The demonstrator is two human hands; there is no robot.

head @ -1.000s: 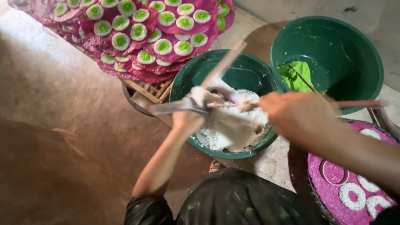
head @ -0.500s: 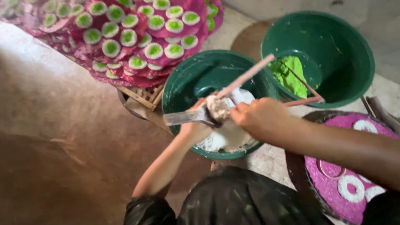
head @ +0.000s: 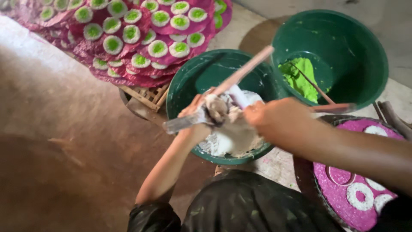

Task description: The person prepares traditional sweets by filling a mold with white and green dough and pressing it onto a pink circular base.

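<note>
My left hand [head: 192,115] holds a metal spoon [head: 182,123] heaped with white paste over a green basin [head: 189,81]. The basin holds white paste [head: 227,139]. A long pink stick [head: 246,68] slants up and to the right from that hand; I cannot tell which hand grips it. My right hand [head: 279,122] is closed right beside the spoon's lump of paste. It grips a thin pinkish stick [head: 337,107] whose end pokes out to the right.
A bigger green bucket [head: 365,47] at the back right holds green paste [head: 300,77] and a thin stick. A round tray of pink paste [head: 334,189] with white rings sits at the right. Stacked pink discs [head: 141,30] with white-and-green dots lie on a woven crate at the back left.
My right hand has moved left and now sits close against the spoon. Both hands stay over the basin, and the slanted pink stick has stayed with them.
</note>
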